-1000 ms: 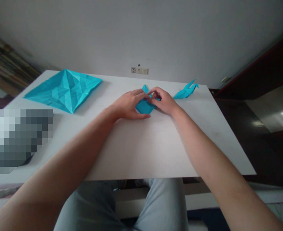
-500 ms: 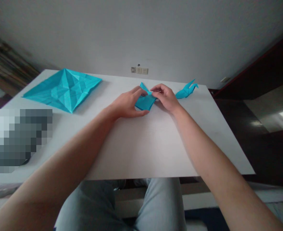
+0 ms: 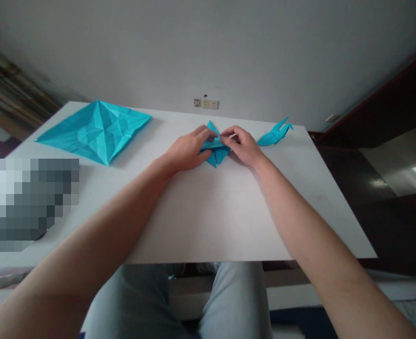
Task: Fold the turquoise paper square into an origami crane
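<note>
At the left of the white table [image 3: 208, 216] lay a creased turquoise sheet [image 3: 87, 134], spread out into a diamond and crossed by raised folds. Next came the left hand [image 3: 186, 149], its thumb and fingers closed on the left side of a small folded paper [image 3: 222, 155]. That paper, the same turquoise, sat near the table's far edge, between both hands: one narrow point stood out at the far side, a band ran across its middle, and two pointed flaps splayed towards the person, parted by a slit. The right hand [image 3: 243, 147] pinched its right side with thumb and forefinger. Just beyond, rightmost, rested a folded paper bird [image 3: 274, 135].
</note>
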The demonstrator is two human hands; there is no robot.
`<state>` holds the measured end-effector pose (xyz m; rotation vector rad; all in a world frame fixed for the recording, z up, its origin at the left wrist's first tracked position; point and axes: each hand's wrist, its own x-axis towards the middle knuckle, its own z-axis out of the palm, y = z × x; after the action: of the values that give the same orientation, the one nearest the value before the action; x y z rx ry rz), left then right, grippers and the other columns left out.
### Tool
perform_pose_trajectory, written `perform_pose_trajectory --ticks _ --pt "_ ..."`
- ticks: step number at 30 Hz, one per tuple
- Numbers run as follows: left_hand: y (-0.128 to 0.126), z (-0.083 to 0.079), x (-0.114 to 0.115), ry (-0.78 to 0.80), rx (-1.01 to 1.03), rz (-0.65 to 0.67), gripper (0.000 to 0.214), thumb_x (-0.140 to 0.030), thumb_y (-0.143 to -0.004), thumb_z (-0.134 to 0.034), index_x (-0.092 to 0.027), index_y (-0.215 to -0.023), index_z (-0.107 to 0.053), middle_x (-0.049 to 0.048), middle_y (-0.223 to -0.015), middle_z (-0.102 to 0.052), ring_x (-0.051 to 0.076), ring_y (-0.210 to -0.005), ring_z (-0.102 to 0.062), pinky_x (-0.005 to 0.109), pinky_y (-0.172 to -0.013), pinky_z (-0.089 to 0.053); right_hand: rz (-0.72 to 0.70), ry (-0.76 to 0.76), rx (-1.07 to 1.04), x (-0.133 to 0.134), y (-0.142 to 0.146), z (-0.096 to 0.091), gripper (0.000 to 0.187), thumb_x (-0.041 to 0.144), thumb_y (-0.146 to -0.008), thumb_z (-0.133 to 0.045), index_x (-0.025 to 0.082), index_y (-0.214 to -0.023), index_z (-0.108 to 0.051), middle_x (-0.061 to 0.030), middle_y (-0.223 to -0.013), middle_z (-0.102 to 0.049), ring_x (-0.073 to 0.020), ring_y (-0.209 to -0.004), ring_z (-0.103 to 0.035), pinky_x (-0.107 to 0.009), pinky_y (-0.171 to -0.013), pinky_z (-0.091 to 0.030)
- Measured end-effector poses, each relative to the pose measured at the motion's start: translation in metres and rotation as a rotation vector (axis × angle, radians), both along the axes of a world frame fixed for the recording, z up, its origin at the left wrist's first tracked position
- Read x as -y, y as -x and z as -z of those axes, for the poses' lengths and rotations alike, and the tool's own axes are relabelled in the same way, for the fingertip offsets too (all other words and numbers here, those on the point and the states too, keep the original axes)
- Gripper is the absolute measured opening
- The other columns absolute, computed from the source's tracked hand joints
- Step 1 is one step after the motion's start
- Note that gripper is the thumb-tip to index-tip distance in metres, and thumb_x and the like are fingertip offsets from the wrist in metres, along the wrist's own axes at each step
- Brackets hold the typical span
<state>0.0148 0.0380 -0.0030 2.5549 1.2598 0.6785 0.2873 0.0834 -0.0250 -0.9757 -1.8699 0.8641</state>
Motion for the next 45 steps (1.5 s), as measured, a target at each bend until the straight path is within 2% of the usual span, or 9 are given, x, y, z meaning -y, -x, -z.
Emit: perform_pose_trajectory --ticks 4,7,10,14,17,24,30,38,45 --pt "0.001 0.006 -0.006 -0.052 0.041 -0.022 0.047 -0.035 -0.119 -0.055 -0.022 -0.155 -0.081 0.0200 -0.157 -0.083 0.039 -0.138 -0.085 0.053 -0.118 -0.070 -0.013 0.011 -0.006 0.005 0.003 -0.004 0.086 0.113 -0.092 -0.082 0.030 -0.110 -0.080 -0.0099 -0.124 -0.087 -0.0327 -0.120 -0.078 -0.050 -0.111 -0.062" --pt "0.001 0.008 -0.007 -0.072 0.027 -0.038 0.042 -0.042 -0.126 -0.049 -0.023 -0.136 -0.085 0.0205 -0.149 -0.085 0.038 -0.129 -0.085 0.052 -0.114 -0.069 -0.010 -0.002 0.002 0.004 0.004 -0.003 0.093 0.120 -0.089 -0.079 0.030 -0.110 -0.081 -0.0099 -0.123 -0.086 -0.0328 -0.118 -0.076 -0.050 -0.110 -0.063" --pt "0.000 0.007 -0.007 -0.076 0.017 -0.035 0.045 -0.044 -0.128 -0.045 -0.022 -0.130 -0.084 0.0214 -0.145 -0.086 0.037 -0.125 -0.085 0.050 -0.111 -0.068 -0.013 -0.036 0.039 0.000 0.001 0.002 0.074 0.102 -0.097 -0.085 0.029 -0.112 -0.081 -0.0099 -0.125 -0.084 -0.0320 -0.115 -0.075 -0.050 -0.110 -0.062" --pt "-0.002 0.004 -0.005 -0.067 0.027 -0.033 0.047 -0.046 -0.129 -0.044 -0.023 -0.130 -0.086 0.0208 -0.143 -0.087 0.037 -0.123 -0.085 0.050 -0.109 -0.067 -0.023 -0.103 0.135 -0.007 -0.003 0.006 0.029 0.056 -0.104 -0.086 0.029 -0.113 -0.081 -0.0102 -0.126 -0.085 -0.0337 -0.120 -0.074 -0.052 -0.115 -0.061" --pt "-0.002 0.001 -0.003 -0.059 0.055 -0.011 0.049 -0.050 -0.130 -0.045 -0.025 -0.130 -0.087 0.0194 -0.141 -0.087 0.036 -0.123 -0.085 0.050 -0.109 -0.067 -0.016 -0.120 0.168 -0.007 -0.004 0.005 0.016 0.043 -0.104 -0.083 0.030 -0.113 -0.081 -0.0103 -0.128 -0.087 -0.0351 -0.126 -0.074 -0.054 -0.123 -0.060" --pt "0.002 0.000 -0.001 -0.006 0.114 0.062 0.085 -0.074 -0.133 -0.021 -0.025 -0.157 -0.087 0.0201 -0.148 -0.090 0.040 -0.143 -0.084 0.055 -0.131 -0.062 -0.032 -0.120 0.203 -0.004 -0.005 0.004 0.013 0.034 -0.102 -0.082 0.029 -0.113 -0.085 -0.0098 -0.129 -0.087 -0.0348 -0.125 -0.076 -0.053 -0.120 -0.061" --pt "0.004 0.006 -0.005 0.059 0.130 0.015 0.095 -0.073 -0.132 -0.014 -0.020 -0.144 -0.091 0.0239 -0.156 -0.090 0.043 -0.157 -0.082 0.058 -0.139 -0.059 -0.051 -0.125 0.207 -0.004 -0.005 0.004 0.016 0.038 -0.100 -0.084 0.028 -0.113 -0.085 -0.0112 -0.129 -0.087 -0.0362 -0.124 -0.077 -0.056 -0.119 -0.062" --pt "0.003 0.004 -0.004 0.046 0.123 0.029 0.096 -0.081 -0.132 -0.013 -0.028 -0.139 -0.093 0.0147 -0.149 -0.093 0.038 -0.149 -0.086 0.053 -0.137 -0.061 -0.057 -0.123 0.213 -0.005 -0.005 0.006 0.016 0.036 -0.100 -0.083 0.028 -0.114 -0.086 -0.0110 -0.131 -0.086 -0.0352 -0.124 -0.077 -0.055 -0.119 -0.062" --pt "0.000 0.000 -0.001 0.046 0.066 0.023 0.101 -0.077 -0.131 -0.008 -0.020 -0.143 -0.092 0.0230 -0.159 -0.090 0.043 -0.156 -0.083 0.060 -0.141 -0.059 -0.060 -0.167 0.229 -0.008 -0.006 0.010 0.017 0.034 -0.102 -0.082 0.028 -0.117 -0.087 -0.0113 -0.131 -0.088 -0.0350 -0.125 -0.078 -0.054 -0.118 -0.063"
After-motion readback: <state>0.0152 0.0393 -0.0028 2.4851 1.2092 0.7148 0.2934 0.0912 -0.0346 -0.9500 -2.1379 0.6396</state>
